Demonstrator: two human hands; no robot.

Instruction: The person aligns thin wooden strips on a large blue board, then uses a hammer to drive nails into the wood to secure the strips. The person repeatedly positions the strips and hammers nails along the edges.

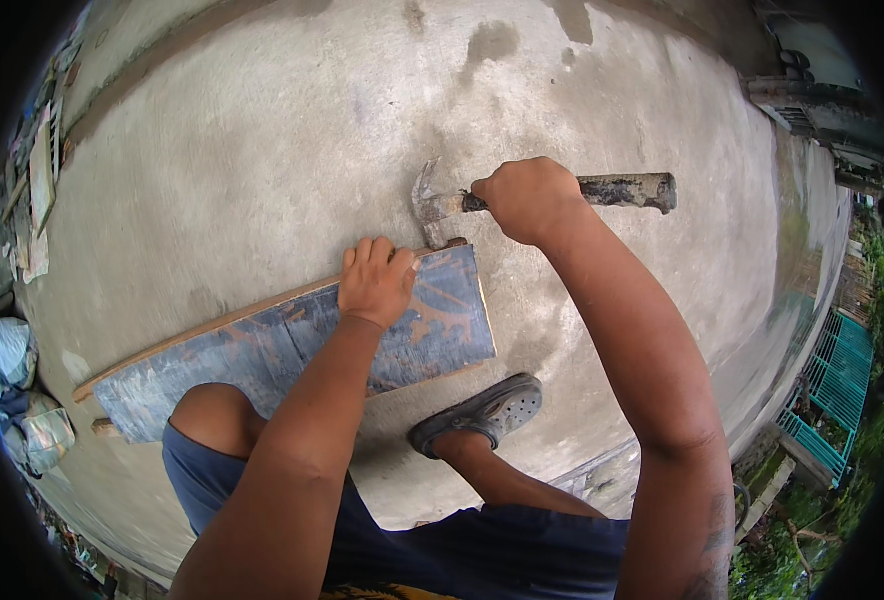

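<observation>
The right hand (534,200) grips the hammer (442,206); the left hand (377,282) holds the board (282,340) on the floor (242,180), fingers bent. Edge work seems in hand, calling for steady support.

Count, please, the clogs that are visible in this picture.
1. The dark grey clog is worn, just below the right end of the blue-grey board. The other foot is hidden, so a second clog may be too.

Concrete floor (212,200), blue board (432,325), grey clog (507,405)
</observation>
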